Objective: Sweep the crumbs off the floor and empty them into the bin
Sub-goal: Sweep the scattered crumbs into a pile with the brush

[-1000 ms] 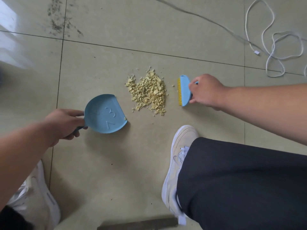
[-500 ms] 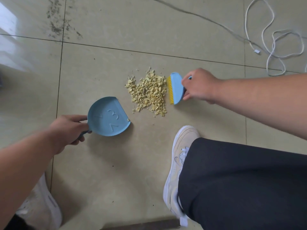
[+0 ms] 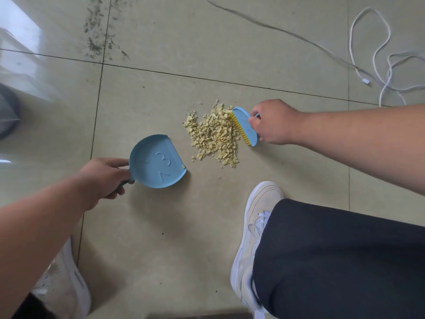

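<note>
Both grip: left hand (image 3: 103, 178) dustpan (image 3: 156, 162), right hand (image 3: 272, 122) brush (image 3: 246, 127) (bristles touching crumbs (image 3: 213, 134)).

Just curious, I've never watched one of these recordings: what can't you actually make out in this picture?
- Bin: none identifiable in the head view; a blurred dark shape sits at the left edge.
- Dustpan handle: hidden inside the left hand.
- Brush handle: mostly covered by the right hand.
</note>
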Demonstrator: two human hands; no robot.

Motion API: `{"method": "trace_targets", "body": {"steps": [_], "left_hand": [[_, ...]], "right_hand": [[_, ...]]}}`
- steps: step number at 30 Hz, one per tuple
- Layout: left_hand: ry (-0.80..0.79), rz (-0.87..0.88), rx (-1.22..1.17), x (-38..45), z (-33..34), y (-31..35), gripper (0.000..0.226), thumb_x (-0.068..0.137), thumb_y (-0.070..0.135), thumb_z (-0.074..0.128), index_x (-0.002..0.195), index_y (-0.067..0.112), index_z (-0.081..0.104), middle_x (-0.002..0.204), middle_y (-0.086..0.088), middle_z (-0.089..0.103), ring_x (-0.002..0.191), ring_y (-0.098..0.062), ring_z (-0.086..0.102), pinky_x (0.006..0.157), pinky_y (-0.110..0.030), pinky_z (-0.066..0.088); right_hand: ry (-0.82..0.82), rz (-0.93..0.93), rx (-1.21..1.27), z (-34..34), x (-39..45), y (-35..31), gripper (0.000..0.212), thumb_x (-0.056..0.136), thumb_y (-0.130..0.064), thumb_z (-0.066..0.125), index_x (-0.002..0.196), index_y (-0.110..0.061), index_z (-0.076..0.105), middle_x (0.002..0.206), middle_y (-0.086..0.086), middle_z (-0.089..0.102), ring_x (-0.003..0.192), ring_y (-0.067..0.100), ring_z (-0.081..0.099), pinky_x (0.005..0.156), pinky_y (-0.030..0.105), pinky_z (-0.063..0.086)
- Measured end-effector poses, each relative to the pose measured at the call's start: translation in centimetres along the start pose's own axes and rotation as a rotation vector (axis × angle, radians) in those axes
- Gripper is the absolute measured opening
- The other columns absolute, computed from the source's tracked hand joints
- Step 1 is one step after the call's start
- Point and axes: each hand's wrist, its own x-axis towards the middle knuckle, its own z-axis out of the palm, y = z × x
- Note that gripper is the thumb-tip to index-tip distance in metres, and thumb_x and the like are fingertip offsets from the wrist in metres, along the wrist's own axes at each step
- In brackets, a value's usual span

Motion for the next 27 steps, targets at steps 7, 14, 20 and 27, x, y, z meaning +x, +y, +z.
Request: {"method": "trace_targets", "body": {"steps": [7, 14, 20, 27], "left_hand": [[-0.02, -0.015, -0.008, 0.0, -0.7, -0.8, 0.032, 0.09, 0.01, 0.073, 0.116, 0.025, 0.084, 0.079, -0.008, 0.075, 0.061, -0.023, 0.059, 0.055, -0.03, 0.051], [-0.039, 0.028, 0.091, -0.3, -0.4, -0.6, 0.034, 0.091, 0.009, 0.071, 0.117, 0.028, 0.084, 0.073, -0.005, 0.072, 0.06, -0.023, 0.057, 0.055, -0.03, 0.049], [-0.017, 0.035, 0.075, -0.8, 0.3, -0.4, 0.033, 0.092, 0.009, 0.071, 0.118, 0.027, 0.082, 0.078, -0.007, 0.075, 0.062, -0.024, 0.059, 0.059, -0.034, 0.051], [-0.012, 0.007, 0.041, -0.9, -0.1, -0.3, 0.034, 0.091, 0.009, 0.07, 0.116, 0.027, 0.084, 0.077, -0.007, 0.074, 0.06, -0.024, 0.058, 0.056, -0.032, 0.049]], "right_hand": [[-0.013, 0.025, -0.105, -2.2, -1.4, 0.1, 0.03, 0.101, -0.024, 0.046, 0.098, -0.005, 0.07, 0.086, 0.012, 0.072, 0.087, 0.034, 0.072, 0.078, 0.036, 0.057], [-0.374, -0.353, -0.319, 0.8, -4.0, -2.2, 0.024, 0.104, -0.034, 0.051, 0.113, -0.02, 0.069, 0.085, -0.007, 0.058, 0.082, 0.018, 0.056, 0.07, 0.031, 0.041], [-0.328, -0.471, -0.508, 2.1, -2.6, -3.2, 0.024, 0.106, -0.032, 0.047, 0.105, -0.014, 0.063, 0.075, -0.005, 0.045, 0.083, 0.026, 0.051, 0.069, 0.035, 0.038], [-0.329, -0.309, -0.241, -1.0, -1.3, -4.4, 0.019, 0.103, -0.033, 0.055, 0.108, -0.023, 0.069, 0.085, -0.004, 0.07, 0.076, 0.013, 0.062, 0.076, 0.033, 0.05]]}}
